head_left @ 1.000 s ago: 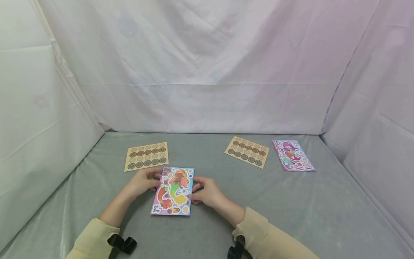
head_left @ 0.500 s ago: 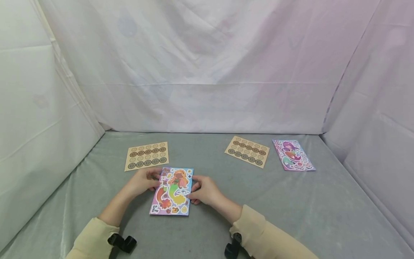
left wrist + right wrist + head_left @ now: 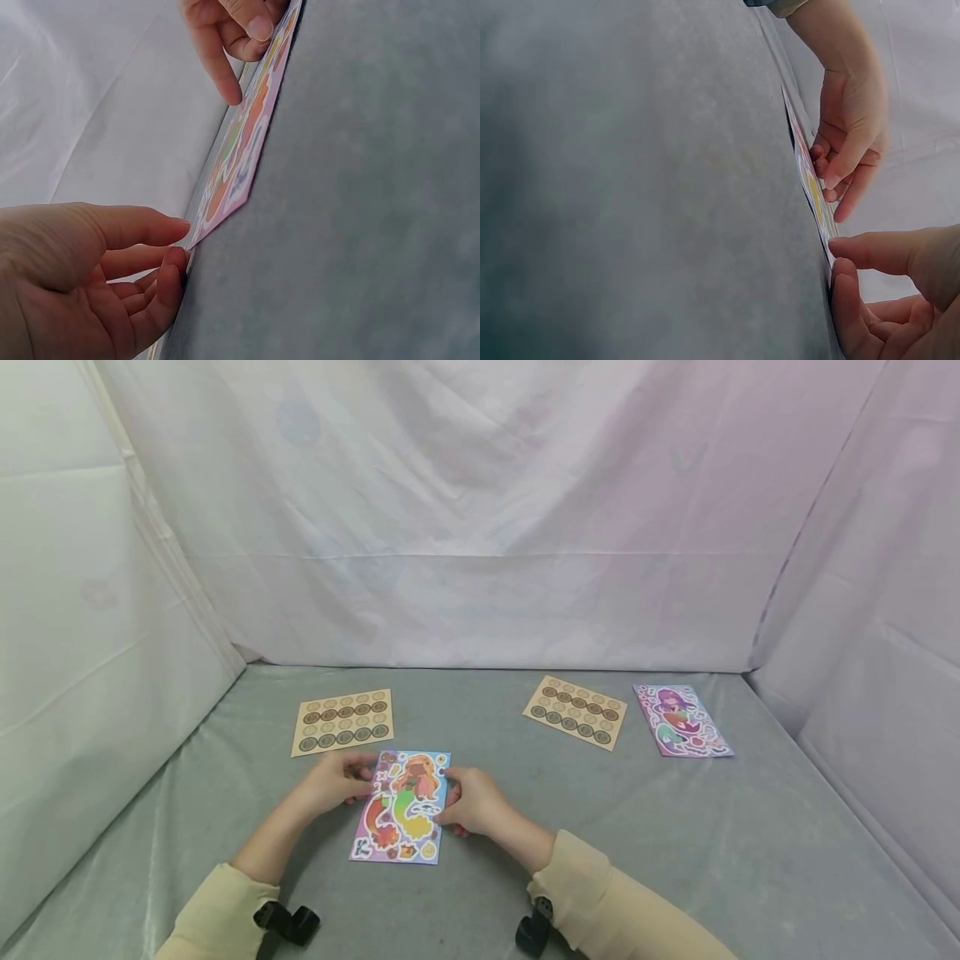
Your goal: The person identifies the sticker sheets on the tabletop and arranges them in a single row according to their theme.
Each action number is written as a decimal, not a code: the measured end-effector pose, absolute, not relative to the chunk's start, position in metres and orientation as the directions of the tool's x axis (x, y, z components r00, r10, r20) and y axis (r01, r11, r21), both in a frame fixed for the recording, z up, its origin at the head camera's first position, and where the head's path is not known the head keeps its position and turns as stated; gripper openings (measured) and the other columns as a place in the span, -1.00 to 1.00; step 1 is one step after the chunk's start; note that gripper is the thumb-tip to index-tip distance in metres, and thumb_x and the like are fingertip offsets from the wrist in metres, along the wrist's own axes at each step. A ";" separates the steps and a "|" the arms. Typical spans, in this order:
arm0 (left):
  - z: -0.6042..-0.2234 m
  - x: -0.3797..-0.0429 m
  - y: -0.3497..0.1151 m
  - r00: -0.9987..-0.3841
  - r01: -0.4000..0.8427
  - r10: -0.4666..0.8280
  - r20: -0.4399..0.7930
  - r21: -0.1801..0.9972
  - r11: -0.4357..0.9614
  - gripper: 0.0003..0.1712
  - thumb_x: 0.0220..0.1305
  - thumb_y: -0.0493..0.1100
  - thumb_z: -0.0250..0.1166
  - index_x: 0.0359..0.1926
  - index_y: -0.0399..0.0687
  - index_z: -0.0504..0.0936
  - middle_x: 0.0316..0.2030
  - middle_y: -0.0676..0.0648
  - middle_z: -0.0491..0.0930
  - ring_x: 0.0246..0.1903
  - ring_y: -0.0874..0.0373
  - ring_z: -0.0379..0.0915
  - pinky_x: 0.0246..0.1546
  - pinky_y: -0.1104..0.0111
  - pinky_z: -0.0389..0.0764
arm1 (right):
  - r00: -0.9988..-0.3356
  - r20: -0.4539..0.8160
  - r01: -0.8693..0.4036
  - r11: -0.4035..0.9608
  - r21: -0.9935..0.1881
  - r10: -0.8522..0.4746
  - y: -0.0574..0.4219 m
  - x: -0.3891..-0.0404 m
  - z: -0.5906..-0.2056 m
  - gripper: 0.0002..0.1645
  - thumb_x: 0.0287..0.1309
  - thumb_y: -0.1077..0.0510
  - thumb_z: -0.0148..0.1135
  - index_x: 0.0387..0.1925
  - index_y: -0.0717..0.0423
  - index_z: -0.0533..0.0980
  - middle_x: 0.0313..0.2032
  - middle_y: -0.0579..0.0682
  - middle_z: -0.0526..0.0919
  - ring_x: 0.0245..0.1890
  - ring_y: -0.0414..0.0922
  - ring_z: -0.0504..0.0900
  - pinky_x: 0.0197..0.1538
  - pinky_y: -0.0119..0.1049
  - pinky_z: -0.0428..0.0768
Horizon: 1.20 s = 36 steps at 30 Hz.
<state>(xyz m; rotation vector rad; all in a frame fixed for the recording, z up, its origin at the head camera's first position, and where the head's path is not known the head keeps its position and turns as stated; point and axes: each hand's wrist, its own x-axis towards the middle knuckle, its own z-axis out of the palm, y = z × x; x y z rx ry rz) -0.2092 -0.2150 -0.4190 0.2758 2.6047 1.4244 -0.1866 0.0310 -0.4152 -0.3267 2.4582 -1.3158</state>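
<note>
A mermaid sticker sheet (image 3: 405,810) with a pink-to-blue background lies on the grey cloth in front of the person in the head view. The left hand (image 3: 335,782) pinches its left edge between thumb and fingers. On the opposite side, the right hand (image 3: 472,802) pinches the right edge, thumb on top. From the left wrist, the sheet (image 3: 247,150) appears nearly edge-on, one corner at the left hand's fingertips (image 3: 176,223). The right wrist view has the right thumb (image 3: 847,246) at the sheet's near edge, with the left hand (image 3: 855,127) beyond.
Farther back on the grey cloth (image 3: 637,843) lie two beige sheets of round stickers, one at left (image 3: 342,722) and one right of centre (image 3: 575,712). A purple mermaid sticker sheet (image 3: 681,720) lies at the back right. White curtains (image 3: 480,527) enclose the back and sides.
The right forearm has shifted slightly left, its hand still at the sheet's right edge. The mermaid sheet and the left hand have hardly moved.
</note>
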 end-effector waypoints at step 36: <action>-0.403 -0.211 -0.210 -0.942 0.056 0.291 -0.169 0.774 0.630 -0.42 0.06 -0.28 0.37 0.09 -0.52 0.49 -0.51 -0.05 0.47 -0.58 0.16 0.37 -0.59 0.38 0.43 | -0.872 -0.210 -0.078 0.549 -0.832 -0.442 0.041 -0.187 -0.408 -0.17 -0.04 0.30 0.45 0.29 0.30 0.32 -0.56 -0.05 0.54 -0.70 -0.20 0.46 -0.66 -0.41 0.40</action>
